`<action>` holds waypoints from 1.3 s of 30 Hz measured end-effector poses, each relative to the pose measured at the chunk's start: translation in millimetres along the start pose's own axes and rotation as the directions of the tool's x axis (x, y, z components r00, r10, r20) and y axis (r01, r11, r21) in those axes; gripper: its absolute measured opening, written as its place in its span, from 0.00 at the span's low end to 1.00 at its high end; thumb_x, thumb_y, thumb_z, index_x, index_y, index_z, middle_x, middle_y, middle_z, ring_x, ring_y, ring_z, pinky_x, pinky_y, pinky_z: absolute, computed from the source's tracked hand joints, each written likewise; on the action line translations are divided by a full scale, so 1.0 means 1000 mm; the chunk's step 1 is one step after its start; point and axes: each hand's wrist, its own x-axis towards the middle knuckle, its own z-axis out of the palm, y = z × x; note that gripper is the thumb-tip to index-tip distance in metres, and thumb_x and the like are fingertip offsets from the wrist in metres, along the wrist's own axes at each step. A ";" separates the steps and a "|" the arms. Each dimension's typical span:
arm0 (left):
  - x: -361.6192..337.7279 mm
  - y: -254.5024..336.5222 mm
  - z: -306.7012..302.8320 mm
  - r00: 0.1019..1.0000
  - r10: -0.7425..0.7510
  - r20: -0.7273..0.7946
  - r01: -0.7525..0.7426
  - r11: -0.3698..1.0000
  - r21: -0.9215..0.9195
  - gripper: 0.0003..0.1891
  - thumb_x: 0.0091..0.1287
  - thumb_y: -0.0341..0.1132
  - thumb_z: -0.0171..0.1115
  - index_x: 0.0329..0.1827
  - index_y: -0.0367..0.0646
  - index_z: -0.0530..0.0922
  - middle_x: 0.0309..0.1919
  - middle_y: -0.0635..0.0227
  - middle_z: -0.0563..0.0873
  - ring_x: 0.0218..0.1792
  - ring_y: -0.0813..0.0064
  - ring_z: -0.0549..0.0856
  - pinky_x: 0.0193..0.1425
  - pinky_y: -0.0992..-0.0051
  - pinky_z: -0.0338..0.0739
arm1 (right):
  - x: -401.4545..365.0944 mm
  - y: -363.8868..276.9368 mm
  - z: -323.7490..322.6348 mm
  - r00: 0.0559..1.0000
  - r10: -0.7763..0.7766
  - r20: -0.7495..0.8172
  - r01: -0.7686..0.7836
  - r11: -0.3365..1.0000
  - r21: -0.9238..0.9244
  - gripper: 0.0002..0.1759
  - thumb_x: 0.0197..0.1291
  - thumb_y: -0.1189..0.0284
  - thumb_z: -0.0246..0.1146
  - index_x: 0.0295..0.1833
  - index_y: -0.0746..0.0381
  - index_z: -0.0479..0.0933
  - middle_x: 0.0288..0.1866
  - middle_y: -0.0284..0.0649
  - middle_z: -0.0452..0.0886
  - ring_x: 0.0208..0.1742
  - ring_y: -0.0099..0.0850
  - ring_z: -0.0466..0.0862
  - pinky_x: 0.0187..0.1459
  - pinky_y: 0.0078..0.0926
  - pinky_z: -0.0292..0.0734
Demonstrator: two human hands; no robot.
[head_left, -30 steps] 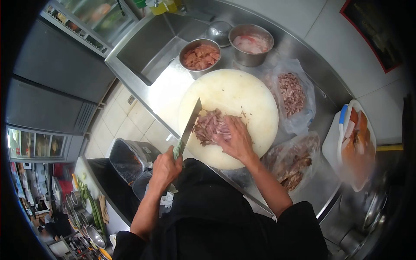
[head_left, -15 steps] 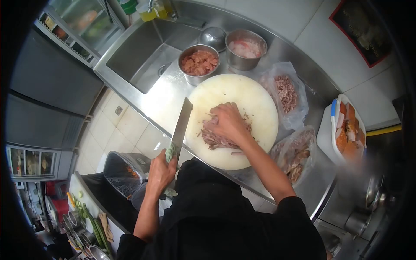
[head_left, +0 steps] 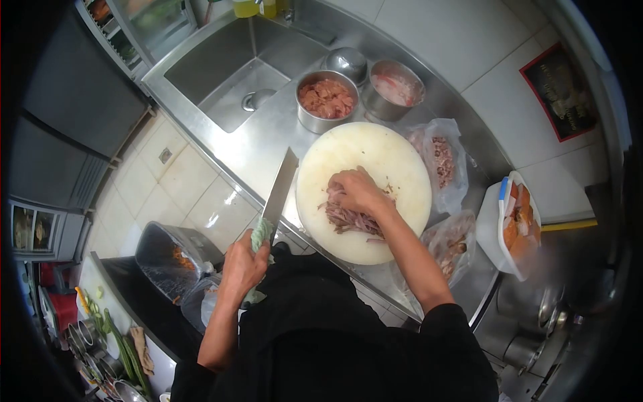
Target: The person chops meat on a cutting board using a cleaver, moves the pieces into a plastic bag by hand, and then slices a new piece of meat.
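My left hand (head_left: 244, 268) is closed around the cloth-wrapped handle of a cleaver (head_left: 280, 184). The blade points up and away, just off the left edge of a round white cutting board (head_left: 365, 144). Over the board, my right hand (head_left: 362, 191) has its fingers curled onto a pile of sliced meat (head_left: 348, 220), with strips showing at the fingertips and below the hand. Small scraps lie beside it on the board.
Behind the board stand a bowl of raw meat (head_left: 327, 99), a second metal bowl (head_left: 394, 90) and a sink (head_left: 234, 100). Bags of meat (head_left: 443, 164) (head_left: 449, 248) and a white tub (head_left: 495, 221) are right. A lined bin (head_left: 177, 258) stands lower left.
The head view has shifted, so the board and bowls appear slightly farther right. My right hand's fingers are more curled together on the meat. My left hand still holds the cleaver.
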 end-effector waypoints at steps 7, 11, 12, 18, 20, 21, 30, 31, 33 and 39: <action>-0.004 -0.009 0.007 0.998 0.050 -0.030 -0.051 0.998 -0.030 0.15 0.70 0.39 0.60 0.48 0.33 0.81 0.33 0.37 0.85 0.41 0.34 0.84 0.47 0.50 0.77 | 0.000 -0.001 -0.010 0.995 0.056 -0.082 -0.014 0.898 0.440 0.10 0.57 0.76 0.68 0.45 0.62 0.86 0.45 0.44 0.87 0.49 0.38 0.87 0.64 0.37 0.76; -0.009 -0.002 0.007 0.998 0.053 -0.030 -0.054 0.998 -0.034 0.15 0.70 0.39 0.61 0.48 0.33 0.81 0.33 0.37 0.85 0.41 0.34 0.84 0.47 0.50 0.78 | -0.006 0.017 -0.020 0.941 0.100 -0.324 0.092 0.844 0.529 0.09 0.58 0.77 0.68 0.45 0.64 0.87 0.44 0.43 0.87 0.45 0.35 0.87 0.53 0.31 0.81; -0.009 -0.001 0.008 0.999 0.044 -0.030 -0.045 0.998 -0.037 0.15 0.70 0.39 0.61 0.48 0.33 0.81 0.33 0.37 0.85 0.41 0.34 0.85 0.46 0.50 0.78 | -0.011 0.021 -0.024 0.939 0.102 -0.327 0.094 0.841 0.533 0.09 0.58 0.77 0.68 0.45 0.64 0.87 0.44 0.43 0.87 0.45 0.35 0.87 0.53 0.31 0.81; -0.012 0.007 0.020 0.999 0.041 -0.021 -0.042 0.999 -0.004 0.15 0.70 0.39 0.61 0.46 0.32 0.81 0.30 0.38 0.85 0.38 0.34 0.85 0.45 0.50 0.78 | -0.050 0.044 -0.022 0.913 0.057 -0.405 0.018 0.984 0.180 0.20 0.55 0.66 0.74 0.51 0.64 0.85 0.54 0.48 0.83 0.56 0.46 0.82 0.59 0.40 0.77; -0.013 0.014 0.025 0.999 0.032 -0.013 -0.032 0.999 0.034 0.15 0.70 0.38 0.61 0.45 0.32 0.80 0.29 0.38 0.85 0.37 0.35 0.85 0.45 0.50 0.78 | -0.069 0.013 -0.011 0.876 -0.023 -0.483 0.033 0.999 0.012 0.32 0.50 0.56 0.76 0.58 0.64 0.82 0.60 0.51 0.79 0.63 0.51 0.76 0.65 0.48 0.71; -0.013 0.017 0.027 0.999 0.034 -0.003 -0.034 0.996 0.087 0.14 0.70 0.38 0.61 0.45 0.32 0.80 0.28 0.39 0.85 0.36 0.35 0.85 0.45 0.49 0.78 | -0.076 -0.002 -0.003 0.833 -0.116 -0.541 0.031 0.986 -0.164 0.45 0.46 0.47 0.78 0.65 0.63 0.78 0.66 0.55 0.75 0.70 0.56 0.70 0.70 0.57 0.64; -0.006 0.029 0.061 0.988 0.144 0.057 -0.155 0.933 0.325 0.13 0.69 0.37 0.62 0.43 0.33 0.77 0.26 0.35 0.84 0.33 0.32 0.85 0.41 0.41 0.78 | -0.066 0.008 0.056 0.883 0.025 -0.469 -0.116 0.979 -0.165 0.67 0.38 0.30 0.74 0.75 0.68 0.66 0.75 0.55 0.67 0.77 0.63 0.60 0.74 0.69 0.51; -0.003 0.029 0.064 0.984 0.164 0.066 -0.177 0.918 0.356 0.13 0.68 0.36 0.62 0.44 0.32 0.77 0.26 0.35 0.84 0.33 0.31 0.84 0.41 0.41 0.78 | -0.062 0.011 0.060 0.879 0.032 -0.475 -0.121 0.980 -0.157 0.67 0.38 0.30 0.74 0.75 0.68 0.66 0.75 0.55 0.67 0.77 0.63 0.60 0.74 0.69 0.51; 0.006 0.031 0.066 0.978 0.191 0.079 -0.206 0.917 0.342 0.13 0.68 0.36 0.62 0.45 0.32 0.77 0.27 0.35 0.84 0.33 0.31 0.84 0.41 0.41 0.78 | -0.054 0.015 0.067 0.839 0.072 -0.539 -0.175 0.974 -0.142 0.63 0.40 0.32 0.73 0.72 0.67 0.67 0.74 0.52 0.69 0.77 0.62 0.60 0.73 0.70 0.50; 0.031 0.030 0.067 0.971 0.215 0.102 -0.237 0.916 0.323 0.14 0.68 0.35 0.60 0.47 0.32 0.79 0.28 0.36 0.85 0.37 0.33 0.85 0.45 0.45 0.78 | -0.053 -0.004 0.043 0.802 0.203 -0.562 -0.284 0.957 -0.060 0.52 0.51 0.38 0.71 0.71 0.67 0.70 0.72 0.53 0.72 0.74 0.61 0.64 0.72 0.69 0.53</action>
